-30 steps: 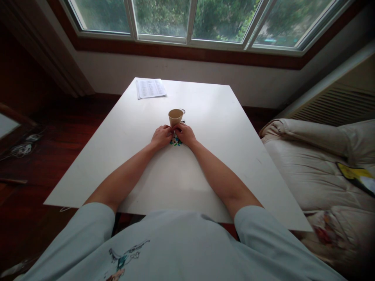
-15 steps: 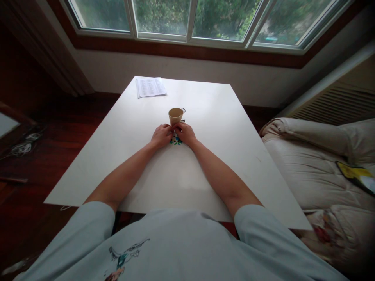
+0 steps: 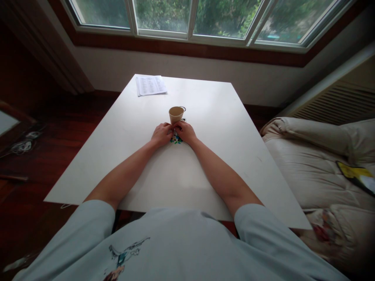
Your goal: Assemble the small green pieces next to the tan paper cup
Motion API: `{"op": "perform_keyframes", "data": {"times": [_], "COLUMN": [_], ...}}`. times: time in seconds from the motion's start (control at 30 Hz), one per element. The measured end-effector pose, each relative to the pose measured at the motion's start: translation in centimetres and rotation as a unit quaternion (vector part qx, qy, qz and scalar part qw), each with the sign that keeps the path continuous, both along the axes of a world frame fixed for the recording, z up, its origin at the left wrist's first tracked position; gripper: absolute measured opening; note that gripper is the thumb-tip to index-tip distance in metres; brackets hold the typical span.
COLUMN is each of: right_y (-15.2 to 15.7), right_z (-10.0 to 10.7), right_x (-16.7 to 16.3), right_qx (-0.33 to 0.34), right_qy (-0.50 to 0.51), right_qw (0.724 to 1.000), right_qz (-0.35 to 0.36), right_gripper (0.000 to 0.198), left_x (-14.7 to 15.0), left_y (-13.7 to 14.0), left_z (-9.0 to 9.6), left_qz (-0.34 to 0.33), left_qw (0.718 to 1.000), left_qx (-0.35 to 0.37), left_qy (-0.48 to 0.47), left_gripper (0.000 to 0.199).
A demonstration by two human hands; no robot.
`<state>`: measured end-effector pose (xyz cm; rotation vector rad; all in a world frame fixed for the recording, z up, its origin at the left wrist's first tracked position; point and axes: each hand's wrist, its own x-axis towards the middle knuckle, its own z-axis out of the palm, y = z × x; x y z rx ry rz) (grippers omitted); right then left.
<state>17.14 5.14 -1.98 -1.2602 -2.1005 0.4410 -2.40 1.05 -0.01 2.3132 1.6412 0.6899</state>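
Observation:
A tan paper cup (image 3: pixel 176 114) stands upright near the middle of the white table (image 3: pixel 222 128). Just in front of it, my left hand (image 3: pixel 162 134) and my right hand (image 3: pixel 185 132) meet at the fingertips, both with fingers pinched. Whatever lies between the fingertips is too small to make out. Below them, between the two hands, is a small pile of blue, green and white bead-like pieces (image 3: pixel 176 140), partly hidden by the fingers. A thin dark loop, perhaps a cord (image 3: pixel 184 108), shows behind the cup's right side.
Printed papers (image 3: pixel 151 85) lie at the table's far left corner. A cushioned beige sofa (image 3: pixel 293 156) stands along the right side. Beyond the table is a wall with a window (image 3: pixel 190 19). Cables (image 3: pixel 22 146) lie on the floor at left.
The view has shifted very slightly. Both hands stay in the same place with fingertips together, and the cup and the small pieces have not visibly moved.

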Motion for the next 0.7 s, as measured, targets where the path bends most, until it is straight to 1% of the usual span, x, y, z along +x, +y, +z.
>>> {"op": "perform_keyframes", "data": {"times": [0.17, 0.47, 0.7], "right_y": [0.03, -0.45, 0.0], "right_z": [-0.08, 0.54, -0.03], "right_x": [0.03, -0.13, 0.0], "right_qx": [0.002, -0.004, -0.002], "right_qy": [-0.002, 0.009, 0.003], "right_qw": [1.0, 1.0, 1.0], "right_qz": [-0.001, -0.003, -0.001], "right_gripper": [0.025, 0.025, 0.026], "left_x": [-0.02, -0.05, -0.01], "left_y": [0.02, 0.27, 0.1], "left_z": [-0.07, -0.34, -0.06], "left_qz": [-0.001, 0.004, 0.001], "left_qw": [1.0, 1.0, 1.0], "left_qx": [0.0, -0.002, -0.003], "left_qy": [0.006, 0.009, 0.002], "left_gripper": [0.038, 0.04, 0.038]}}
